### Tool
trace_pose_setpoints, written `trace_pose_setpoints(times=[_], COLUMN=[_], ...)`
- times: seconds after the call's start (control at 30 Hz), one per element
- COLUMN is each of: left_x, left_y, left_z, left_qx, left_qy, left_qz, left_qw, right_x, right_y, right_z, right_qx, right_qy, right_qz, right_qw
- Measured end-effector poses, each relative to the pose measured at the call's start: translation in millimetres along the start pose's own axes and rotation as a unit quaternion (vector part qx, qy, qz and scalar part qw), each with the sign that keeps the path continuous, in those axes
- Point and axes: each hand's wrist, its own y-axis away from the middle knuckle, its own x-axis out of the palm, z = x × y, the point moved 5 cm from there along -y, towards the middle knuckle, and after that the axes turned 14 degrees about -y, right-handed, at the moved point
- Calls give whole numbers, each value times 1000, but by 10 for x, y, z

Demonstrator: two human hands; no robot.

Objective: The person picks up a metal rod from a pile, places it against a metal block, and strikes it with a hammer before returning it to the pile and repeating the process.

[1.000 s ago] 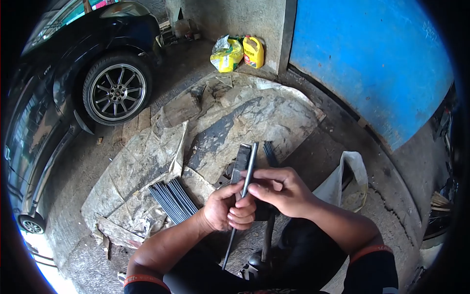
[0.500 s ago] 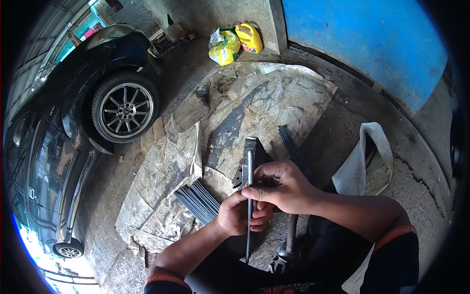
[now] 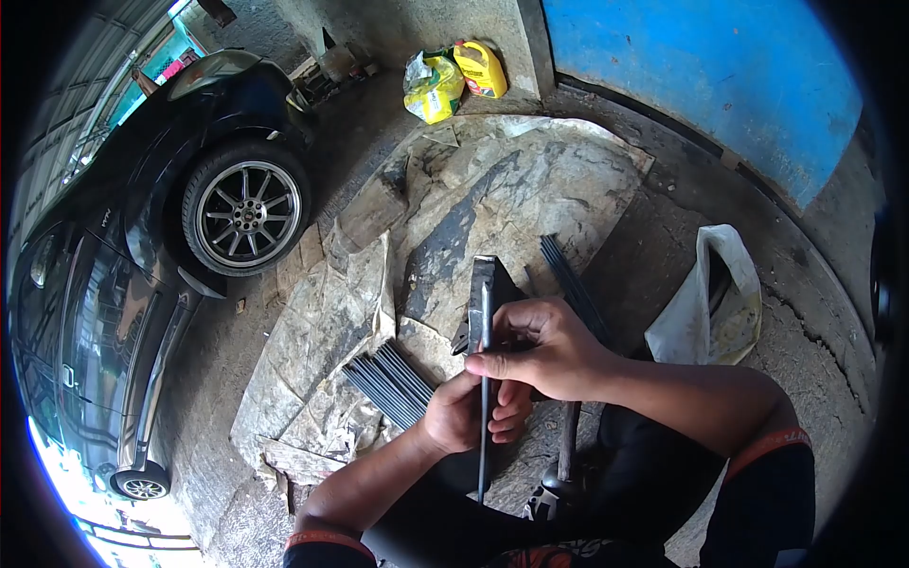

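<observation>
A thin dark metal rod stands nearly upright in the view, its upper end against a dark metal block. My left hand is closed around the rod's middle. Just above it, my right hand pinches the same rod between thumb and fingers. A bundle of dark rods lies on the ground sheet left of my left hand. Another bundle of rods lies beyond my right hand. Below the hands is a hammer-like tool, partly hidden.
A dirty sheet covers the floor ahead. An open white sack stands at the right. At the back are a yellow jug and a yellow bag. A dark car is at the left, a blue panel at upper right.
The camera view has shifted slightly. Both hands keep hold of the rod, and my right hand sits slightly higher in the view.
</observation>
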Motion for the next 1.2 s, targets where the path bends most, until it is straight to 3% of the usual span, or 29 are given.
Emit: trace_pose_setpoints(times=[0.13,0.27,0.3,0.4,0.43,0.47,0.53,0.6,0.67,0.73,0.87,0.9,1.0,1.07,1.13,1.2], left_x=[10,-52,-109,-185,-193,-195,-293,-342,-438,-586,-1090,-1313,-1996,-2446,-3143,-3571], left_y=[-8,-26,-16,-50,-26,10,83,199,354,656,1268,1421,1881,2207,2396,2478], left_z=[-20,-64,-116,-244,-298,-374,-463,-564,-703,-902,-1169,-1162,-835,-469,182,792], left_qx=[25,54,51,127,143,158,202,207,192,183,291,319,251,98,103,33], left_qy=[-25,-137,-253,-401,-409,-413,-328,-256,-237,-278,-224,-228,-248,-393,-360,-221], left_qz=[22,-32,-95,-248,-276,-305,-347,-372,-432,-449,-456,-464,-528,-614,-633,-646], left_qw=[999,989,961,872,858,843,855,868,849,829,811,794,772,677,678,730], right_x=[8,-63,-103,-129,-151,-107,-113,-72,24,338,903,989,1294,1486,1495,1420], right_y=[4,-4,-29,-74,-77,-76,-84,-59,-170,-253,-330,-283,-168,-39,225,420], right_z=[-9,-34,-83,-142,-226,-272,-459,-689,-813,-862,-1409,-1670,-2384,-2918,-3724,-4280], right_qx=[21,31,15,17,29,97,93,136,138,189,185,229,287,341,345,347], right_qy=[-42,-84,-113,-162,-148,-146,-15,-91,-116,-89,67,22,-1,2,85,163], right_qz=[-8,-51,-57,-78,-69,-68,-11,-51,-77,-56,96,63,44,20,7,-11], right_qw=[999,995,992,983,986,982,995,985,981,976,976,971,957,940,935,924])
